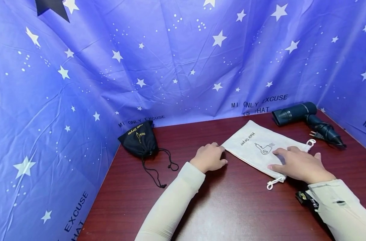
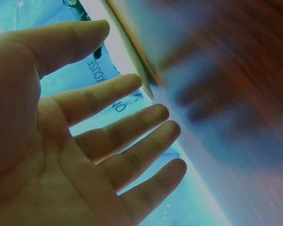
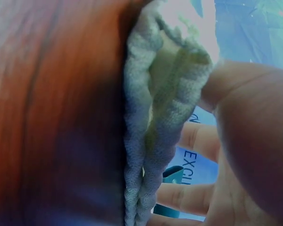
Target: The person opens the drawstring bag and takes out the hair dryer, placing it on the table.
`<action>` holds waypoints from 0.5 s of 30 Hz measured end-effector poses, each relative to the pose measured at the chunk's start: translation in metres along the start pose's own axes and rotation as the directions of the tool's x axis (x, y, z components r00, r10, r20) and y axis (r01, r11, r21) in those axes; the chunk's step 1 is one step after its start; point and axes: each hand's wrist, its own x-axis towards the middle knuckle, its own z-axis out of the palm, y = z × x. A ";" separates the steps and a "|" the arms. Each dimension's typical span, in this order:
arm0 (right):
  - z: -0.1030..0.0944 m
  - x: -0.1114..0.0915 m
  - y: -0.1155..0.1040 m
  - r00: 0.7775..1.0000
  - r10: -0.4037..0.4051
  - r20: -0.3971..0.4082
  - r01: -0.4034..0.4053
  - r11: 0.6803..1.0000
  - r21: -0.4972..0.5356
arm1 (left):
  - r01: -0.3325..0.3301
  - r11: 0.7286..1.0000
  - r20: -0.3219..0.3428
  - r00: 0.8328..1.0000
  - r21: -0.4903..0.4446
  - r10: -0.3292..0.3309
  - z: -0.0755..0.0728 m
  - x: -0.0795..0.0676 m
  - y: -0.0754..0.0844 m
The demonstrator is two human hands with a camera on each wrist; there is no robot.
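Note:
A white drawstring bag [image 1: 246,142] lies flat on the table, printed with "Hair Dryer" and a dryer picture. My left hand [image 1: 209,157] is at its left corner; in the left wrist view the fingers [image 2: 132,132] are extended and spread beside the bag's edge [image 2: 125,52], gripping nothing. Over the bag's drawstring end is my right hand [image 1: 302,164], with its fingers spread across the cloth and the thumb near the lower cord. The right wrist view shows the gathered mouth [image 3: 151,127] parted slightly, partly hiding the fingers behind it.
A dark hair dryer [image 1: 294,113], its cord wrapped round the handle, lies at the back right. At the back left sits a black drawstring bag [image 1: 140,142] with loose cords. Blue star-printed curtains [image 1: 177,60] border the reddish-brown table [image 1: 231,214].

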 end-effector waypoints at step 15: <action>-0.001 -0.002 0.013 1.000 0.022 -0.002 -0.022 1.000 0.009 | 0.018 0.999 0.075 0.997 -0.042 -0.015 0.000 -0.009 0.001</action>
